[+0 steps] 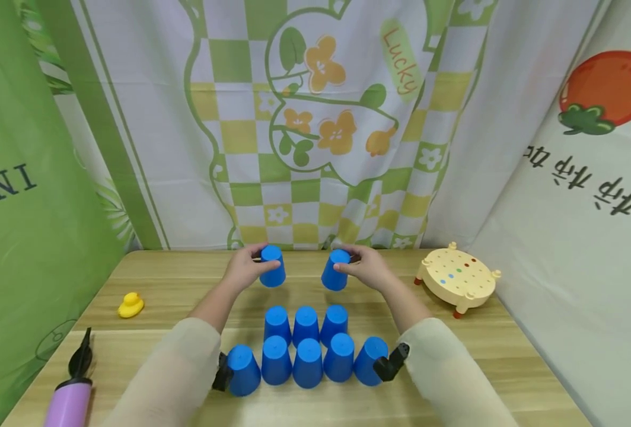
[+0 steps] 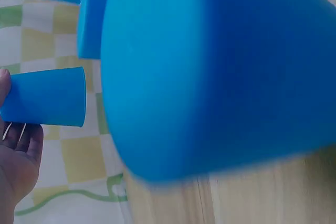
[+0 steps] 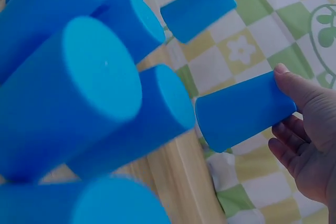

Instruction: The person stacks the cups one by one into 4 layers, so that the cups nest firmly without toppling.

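In the head view my left hand (image 1: 245,270) grips an upside-down blue cup (image 1: 273,267) between thumb and fingers. My right hand (image 1: 369,268) pinches a second blue cup (image 1: 335,270), slightly tilted, a short way to the right. Both cups are raised beyond two rows of upturned blue cups. The back row (image 1: 306,325) has three cups; the front row (image 1: 308,363) has several, side by side. The left wrist view shows the left hand (image 2: 20,166) around its cup (image 2: 44,97), a nearer cup filling the middle. In the right wrist view, the right hand (image 3: 312,140) holds its cup (image 3: 244,111) by the narrow end.
A yellow rubber duck (image 1: 131,305) sits at the left of the wooden table (image 1: 177,279). Nearer lies a purple pump-like tube (image 1: 70,403) with a black end. A round cream pegboard stool (image 1: 456,277) stands at the back right. Patterned curtains (image 1: 326,207) hang behind the table.
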The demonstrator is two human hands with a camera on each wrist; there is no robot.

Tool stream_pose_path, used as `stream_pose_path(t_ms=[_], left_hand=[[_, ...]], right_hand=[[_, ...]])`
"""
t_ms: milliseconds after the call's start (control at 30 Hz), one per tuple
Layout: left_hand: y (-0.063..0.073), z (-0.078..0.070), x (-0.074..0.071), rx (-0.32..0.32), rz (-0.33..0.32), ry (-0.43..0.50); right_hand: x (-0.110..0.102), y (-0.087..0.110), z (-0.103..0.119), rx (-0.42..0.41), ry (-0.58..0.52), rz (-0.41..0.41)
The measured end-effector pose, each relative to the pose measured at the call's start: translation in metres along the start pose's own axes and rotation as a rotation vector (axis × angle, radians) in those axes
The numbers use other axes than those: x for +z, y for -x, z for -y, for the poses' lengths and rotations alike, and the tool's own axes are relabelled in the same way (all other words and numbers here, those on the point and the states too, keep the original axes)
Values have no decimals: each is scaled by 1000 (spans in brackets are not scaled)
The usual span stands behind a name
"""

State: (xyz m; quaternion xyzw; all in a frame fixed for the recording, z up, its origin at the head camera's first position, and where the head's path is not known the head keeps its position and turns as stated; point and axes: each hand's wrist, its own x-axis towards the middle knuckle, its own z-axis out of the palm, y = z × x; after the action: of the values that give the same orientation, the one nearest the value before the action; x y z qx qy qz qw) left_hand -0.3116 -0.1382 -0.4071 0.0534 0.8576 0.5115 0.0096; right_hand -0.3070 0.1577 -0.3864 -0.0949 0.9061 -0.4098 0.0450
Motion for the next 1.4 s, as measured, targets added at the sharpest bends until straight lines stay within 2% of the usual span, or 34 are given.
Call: stream_pose_path(t_ms=[233,333,500,700,1000,1400], left_hand=[[-9,3,21,-19,-12,17],[-9,5,29,-44,-3,41],[-7,9,42,-52,25,21],[-6,11,54,-83,58,-10],[-1,13,64,-91,102,-36],[2,13,67,-111,100,-18]], right_hand=[[22,-14,4,23,-39,5],[33,-18,2,29,-26,-10],[47,-21,-3,55,-17,-34],[58,-21,-9,67,-47,-13],[68,-15,-16,61,-38,23],[68,-12,-16,80,-69,36]])
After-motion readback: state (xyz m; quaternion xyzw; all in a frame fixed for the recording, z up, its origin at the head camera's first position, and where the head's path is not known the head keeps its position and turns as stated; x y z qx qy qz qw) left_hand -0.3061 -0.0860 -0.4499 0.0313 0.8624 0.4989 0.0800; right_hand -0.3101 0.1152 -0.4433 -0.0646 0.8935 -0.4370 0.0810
